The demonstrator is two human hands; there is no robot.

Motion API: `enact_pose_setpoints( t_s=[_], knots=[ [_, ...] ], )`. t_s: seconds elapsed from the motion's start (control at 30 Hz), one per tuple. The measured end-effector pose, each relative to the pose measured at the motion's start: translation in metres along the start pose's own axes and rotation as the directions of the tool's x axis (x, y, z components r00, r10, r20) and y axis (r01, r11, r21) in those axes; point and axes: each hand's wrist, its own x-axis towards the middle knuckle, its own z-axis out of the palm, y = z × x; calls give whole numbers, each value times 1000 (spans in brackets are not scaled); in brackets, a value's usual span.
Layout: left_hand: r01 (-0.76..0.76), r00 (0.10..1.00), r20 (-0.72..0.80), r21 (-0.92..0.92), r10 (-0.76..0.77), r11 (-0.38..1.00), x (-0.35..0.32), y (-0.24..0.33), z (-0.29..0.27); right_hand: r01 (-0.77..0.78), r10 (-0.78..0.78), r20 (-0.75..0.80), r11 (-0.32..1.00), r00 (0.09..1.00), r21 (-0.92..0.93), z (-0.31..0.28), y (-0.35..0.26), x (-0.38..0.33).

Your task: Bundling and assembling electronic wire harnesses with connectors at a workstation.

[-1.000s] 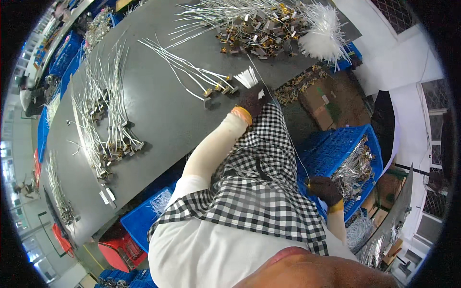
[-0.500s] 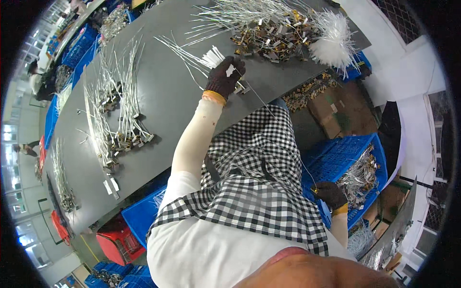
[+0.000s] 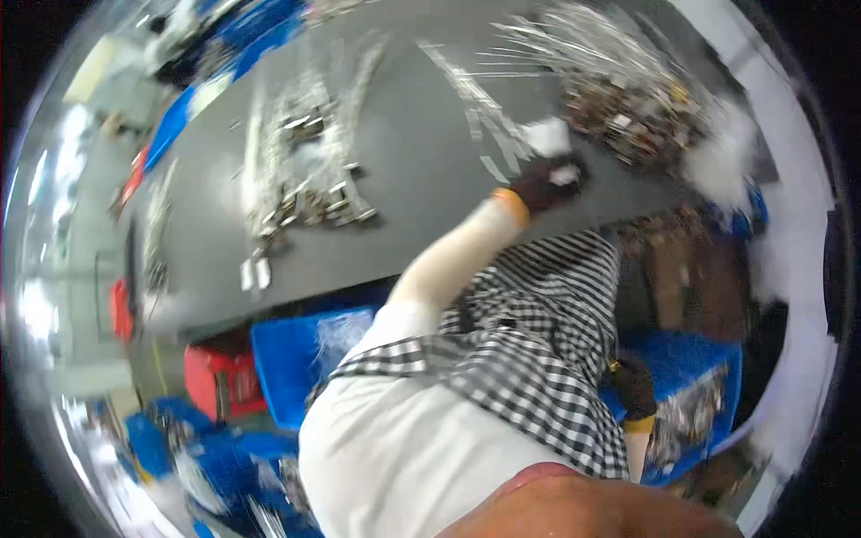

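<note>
No readable text showing anywhere, tbh. White strips lying near edge of table, white bundle in person's left hand: both coming out as pale smears. Blue crate, red container showing zero legible lettering either. Blur's eating fine detail.

The left hand, in a dark brown knit glove with an orange cuff, was curled and blurred, its cream-sleeved forearm slanted toward the far right. The right hand, in a dark glove with a yellow cuff, hung low at the near right.
</note>
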Motion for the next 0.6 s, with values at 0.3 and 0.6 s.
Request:
enact_pose_setpoints(
  t_s=[0.3, 0.6],
  knots=[
    [269, 944, -169, -96, -282, 958, -58, 50, 18, 393, -429, 55, 759, 901, -519, 103, -195, 139],
    [58, 990, -133, 47, -51, 997, -70, 63, -42, 577, -598, 45, 789, 800, 212, 148, -244, 204]
  ],
)
